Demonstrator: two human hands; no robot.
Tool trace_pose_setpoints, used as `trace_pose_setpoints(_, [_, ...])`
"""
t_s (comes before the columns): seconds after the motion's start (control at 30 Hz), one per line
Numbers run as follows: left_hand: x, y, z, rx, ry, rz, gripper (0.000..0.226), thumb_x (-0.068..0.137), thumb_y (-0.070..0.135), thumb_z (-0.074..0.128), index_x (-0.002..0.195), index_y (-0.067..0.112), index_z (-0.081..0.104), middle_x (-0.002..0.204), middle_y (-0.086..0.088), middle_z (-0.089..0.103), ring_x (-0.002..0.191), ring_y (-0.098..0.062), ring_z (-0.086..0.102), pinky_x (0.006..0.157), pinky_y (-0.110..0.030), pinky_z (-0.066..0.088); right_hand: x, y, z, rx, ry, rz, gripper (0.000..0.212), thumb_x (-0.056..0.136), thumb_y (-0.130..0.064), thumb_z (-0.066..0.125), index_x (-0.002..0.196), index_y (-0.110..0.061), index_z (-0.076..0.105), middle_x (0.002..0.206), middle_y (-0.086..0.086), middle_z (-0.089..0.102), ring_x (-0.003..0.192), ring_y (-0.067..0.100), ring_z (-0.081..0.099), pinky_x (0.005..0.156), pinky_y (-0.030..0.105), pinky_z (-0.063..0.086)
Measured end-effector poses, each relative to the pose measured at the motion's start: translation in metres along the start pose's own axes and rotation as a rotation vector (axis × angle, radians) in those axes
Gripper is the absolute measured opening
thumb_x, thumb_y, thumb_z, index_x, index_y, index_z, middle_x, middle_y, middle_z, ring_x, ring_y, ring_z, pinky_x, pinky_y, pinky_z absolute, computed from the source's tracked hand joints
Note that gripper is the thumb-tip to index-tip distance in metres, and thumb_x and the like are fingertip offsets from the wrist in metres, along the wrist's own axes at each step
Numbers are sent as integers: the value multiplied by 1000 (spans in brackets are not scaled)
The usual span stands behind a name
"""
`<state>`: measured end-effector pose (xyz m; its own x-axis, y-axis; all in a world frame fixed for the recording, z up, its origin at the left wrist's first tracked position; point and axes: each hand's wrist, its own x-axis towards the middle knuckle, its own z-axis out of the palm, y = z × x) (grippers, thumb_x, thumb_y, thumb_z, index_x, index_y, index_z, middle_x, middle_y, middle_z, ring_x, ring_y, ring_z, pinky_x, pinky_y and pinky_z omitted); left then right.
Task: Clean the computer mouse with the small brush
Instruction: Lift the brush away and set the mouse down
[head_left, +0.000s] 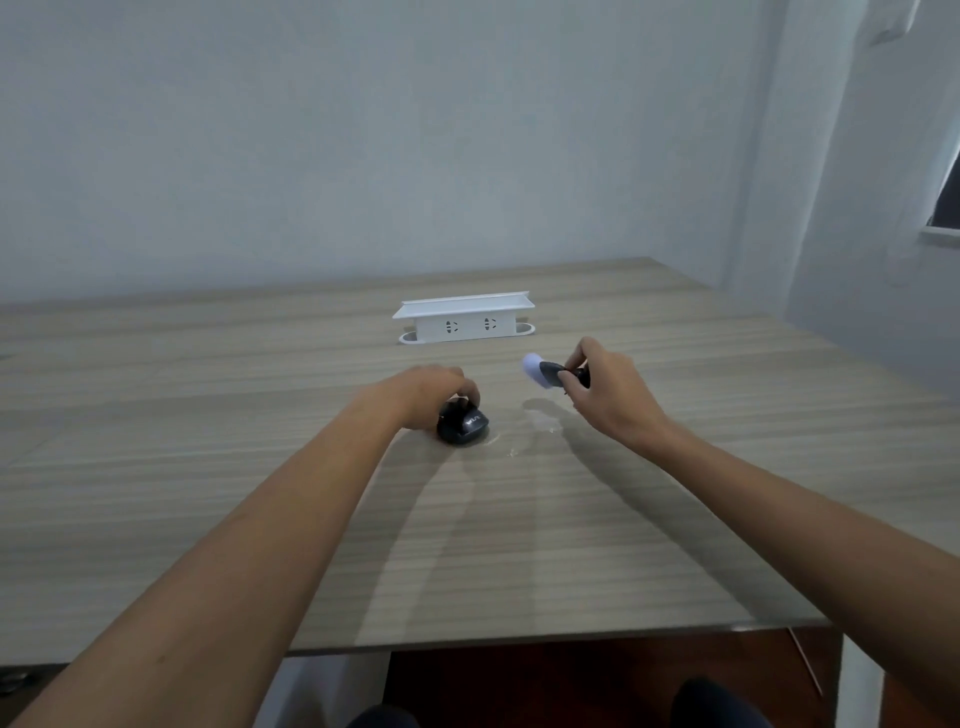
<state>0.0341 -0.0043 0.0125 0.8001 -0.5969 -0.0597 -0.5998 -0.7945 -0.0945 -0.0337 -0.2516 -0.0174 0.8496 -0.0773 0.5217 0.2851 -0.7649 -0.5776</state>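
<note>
Head view: you look down on a wood-grain table (208, 519) with both your arms stretched out over it.
Mouse (464, 427): dark, resting on the table just left of centre, its near end pointing to about 5 o'clock.
Left hand (434, 395): curled over the far end of the mouse and gripping it, pinning it to the table.
Right hand (605, 397): closed around the brush (545, 371) by its dark handle, held above the table at about 2 o'clock from the mouse.
Brush head: pale, blurred, pointing to 9 o'clock; apart from the mouse, not touching it.
Progress: as I judge it, you have both things in hand, but no stroke is landing now; the brushing itself looks mostly or wholly left to do.
Writing: a pale logo sits on the mouse's near end, too blurred to read.
Socket box (464, 319): white, at 12 o'clock beyond both hands, no legible label.
</note>
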Motion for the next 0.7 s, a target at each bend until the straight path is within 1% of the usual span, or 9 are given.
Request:
trace_pose_setpoints(0.13, [-7, -2, 3, 128, 80, 134, 54, 81, -3, 61, 126, 28, 57, 134, 3, 51, 121, -22, 48, 97, -33, 40, -8, 14, -3, -52, 59, -2, 7, 92, -11, 61, 91, -6, 55, 79, 8, 65, 74, 29, 59, 63, 40, 45])
trace_pose_setpoints(0.2, [-12, -4, 5, 210, 108, 187, 58, 79, -6, 60, 126, 27, 56, 138, 4, 47, 125, -21, 44, 100, -33, 39, -11, 19, -4, -88, 78, 0, 10, 90, -13, 63, 88, -7, 54, 80, 7, 65, 74, 29, 58, 62, 40, 44])
trace_pose_setpoints(0.37, [-26, -8, 10, 378, 189, 269, 69, 73, -12, 55, 130, 26, 51, 147, 6, 39, 134, -19, 39, 98, -30, 38, -21, 22, -4, -184, 83, 30, 14, 88, -16, 63, 84, -12, 50, 83, 7, 61, 72, 30, 54, 59, 35, 33])
trace_pose_setpoints(0.43, [-29, -9, 15, 412, 261, 311, 72, 68, -15, 54, 128, 26, 52, 146, 3, 43, 130, -22, 45, 93, -31, 41, -26, 23, -1, -229, 69, 32, 13, 87, -16, 61, 83, -14, 49, 85, 9, 62, 75, 35, 57, 59, 35, 34])
trace_pose_setpoints(0.5, [-29, -11, 22, 454, 326, 345, 72, 62, -17, 50, 120, 25, 55, 138, -1, 53, 119, -25, 56, 84, -33, 49, -31, 22, 5, -282, 61, 41, 10, 86, -15, 59, 85, -10, 51, 88, 11, 63, 78, 36, 58, 60, 36, 35])
trace_pose_setpoints(0.57, [-30, -11, 29, 495, 368, 374, 65, 65, -12, 39, 117, 23, 58, 133, -4, 58, 111, -27, 62, 77, -36, 53, -34, 21, 10, -327, 51, 35, 9, 87, -15, 58, 89, -8, 53, 92, 12, 63, 83, 36, 59, 61, 35, 33])
trace_pose_setpoints(0.63, [-30, -11, 33, 506, 400, 398, 65, 72, -7, 25, 118, 21, 60, 132, -7, 59, 108, -28, 63, 76, -38, 54, -37, 19, 14, -356, 35, 19, 9, 86, -13, 58, 93, -8, 54, 98, 12, 63, 89, 37, 60, 63, 34, 34])
trace_pose_setpoints(0.67, [-32, -10, 33, 506, 429, 389, 67, 72, -7, 24, 120, 21, 61, 132, -7, 60, 108, -28, 64, 76, -38, 55, -38, 18, 15, -362, 27, 9, 11, 86, -13, 58, 94, -8, 54, 99, 12, 63, 91, 36, 60, 64, 34, 34])
trace_pose_setpoints(0.7, [-34, -11, 33, 503, 450, 361, 69, 70, -10, 30, 124, 21, 60, 133, -7, 60, 110, -28, 64, 78, -37, 55, -38, 17, 16, -363, 20, 1, 12, 87, -16, 60, 94, -9, 54, 100, 12, 63, 92, 36, 59, 64, 34, 34])
